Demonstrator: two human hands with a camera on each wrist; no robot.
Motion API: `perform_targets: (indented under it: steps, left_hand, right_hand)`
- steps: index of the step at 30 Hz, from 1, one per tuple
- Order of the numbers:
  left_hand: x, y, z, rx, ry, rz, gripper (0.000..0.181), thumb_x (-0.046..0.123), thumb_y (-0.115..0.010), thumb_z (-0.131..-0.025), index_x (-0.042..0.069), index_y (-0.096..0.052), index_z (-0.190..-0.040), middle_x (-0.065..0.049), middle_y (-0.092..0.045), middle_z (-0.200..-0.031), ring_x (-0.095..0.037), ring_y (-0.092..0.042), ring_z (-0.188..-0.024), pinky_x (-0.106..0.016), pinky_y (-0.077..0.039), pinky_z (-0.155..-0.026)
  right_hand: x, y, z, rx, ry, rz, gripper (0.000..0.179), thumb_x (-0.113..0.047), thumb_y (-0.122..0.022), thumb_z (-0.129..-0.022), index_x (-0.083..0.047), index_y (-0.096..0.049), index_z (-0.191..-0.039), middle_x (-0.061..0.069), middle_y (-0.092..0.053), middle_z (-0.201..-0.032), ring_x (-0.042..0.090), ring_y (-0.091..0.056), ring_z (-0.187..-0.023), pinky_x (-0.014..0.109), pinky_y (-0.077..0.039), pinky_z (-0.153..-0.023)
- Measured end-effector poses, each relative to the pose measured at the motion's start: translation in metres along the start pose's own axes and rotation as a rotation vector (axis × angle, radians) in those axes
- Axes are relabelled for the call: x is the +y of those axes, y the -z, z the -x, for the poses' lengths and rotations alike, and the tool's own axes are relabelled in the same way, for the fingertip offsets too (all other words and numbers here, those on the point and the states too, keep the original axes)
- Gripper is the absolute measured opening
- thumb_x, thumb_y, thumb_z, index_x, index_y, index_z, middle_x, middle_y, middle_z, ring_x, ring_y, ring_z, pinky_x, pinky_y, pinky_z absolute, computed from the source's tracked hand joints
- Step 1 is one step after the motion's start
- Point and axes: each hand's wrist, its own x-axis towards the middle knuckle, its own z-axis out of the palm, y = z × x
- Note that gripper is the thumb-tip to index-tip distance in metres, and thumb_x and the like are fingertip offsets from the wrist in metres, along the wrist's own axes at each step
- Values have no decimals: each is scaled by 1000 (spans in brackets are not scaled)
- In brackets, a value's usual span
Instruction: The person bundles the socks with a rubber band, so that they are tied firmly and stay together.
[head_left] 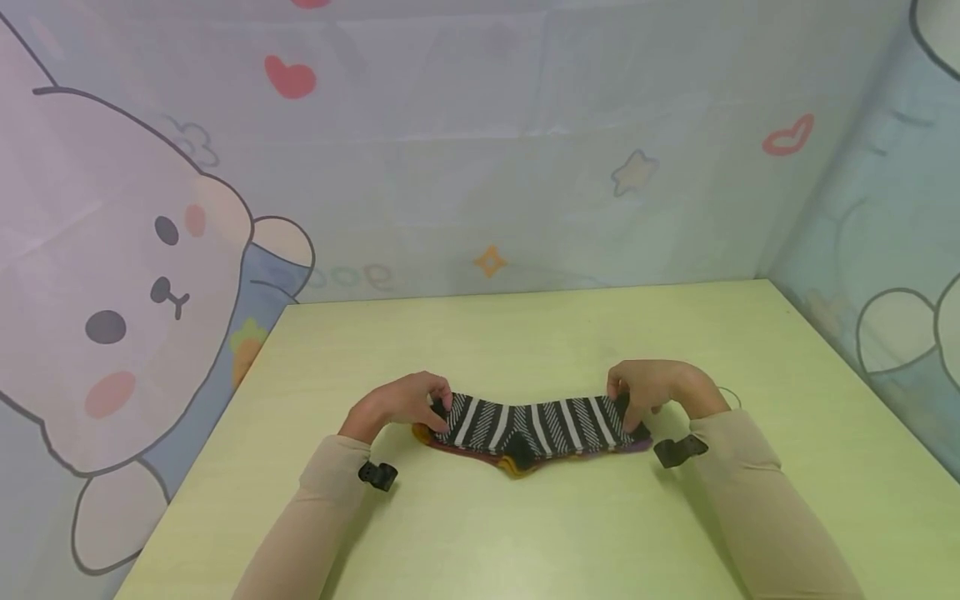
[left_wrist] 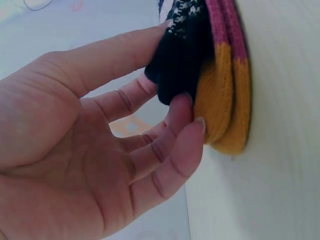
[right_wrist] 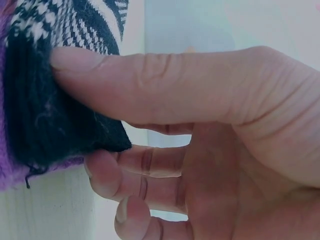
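Observation:
A pair of black-and-white patterned socks (head_left: 528, 429) lies stretched sideways on top of another pair of socks (left_wrist: 226, 107), which shows mustard toes and a magenta part in the left wrist view. At the left, my left hand (head_left: 408, 398) pinches the black toe end between thumb and fingers, its little finger beside the mustard toes. My right hand (head_left: 648, 387) holds the opposite black cuff (right_wrist: 55, 115), thumb on top and fingers behind. Purple fabric (right_wrist: 10, 167) of the lower pair peeks out under that cuff. A mustard heel (head_left: 513, 467) sticks out below the black one at the front.
The socks lie on a pale yellow-green table (head_left: 480, 542). A printed cloth backdrop (head_left: 465, 150) with a cartoon bear stands behind and at both sides. Small black devices (head_left: 678, 451) are worn at both wrists over beige sleeves (head_left: 765, 517).

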Motion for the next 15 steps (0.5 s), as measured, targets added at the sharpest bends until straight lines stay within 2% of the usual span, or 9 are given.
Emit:
perform_targets:
  steps: [2, 7, 15]
  left_hand:
    - [-1, -1, 0, 0, -7, -21, 28, 8, -83, -82, 8, -61, -99, -11, -56, -109, -24, -48, -92, -33, -43, -71]
    - [-1, -3, 0, -18, -9, -34, 35, 10, -83, -83, 11, -59, -108, -14, -56, -114, -27, -51, -97, -34, -45, -72]
    - [-2, -1, 1, -33, 7, -84, 40, 15, -83, -84, 10, -58, -114, -16, -57, -119, -29, -55, -107, -38, -48, -82]
  right_hand:
    - [0, 0, 0, -1, -2, -6, 43, -5, -87, -75, -6, -57, -105, 19, -58, -121, 23, -55, -84, 37, -50, -66]
    - [0, -1, 0, 2, -1, -10, 42, -5, -87, -75, -6, -56, -103, 13, -58, -112, 20, -49, -76, 33, -46, -60]
    - [-1, 0, 0, -5, 1, -1, 43, -6, -87, -75, -7, -56, -104, 14, -59, -114, 20, -50, -76, 33, -47, -61]
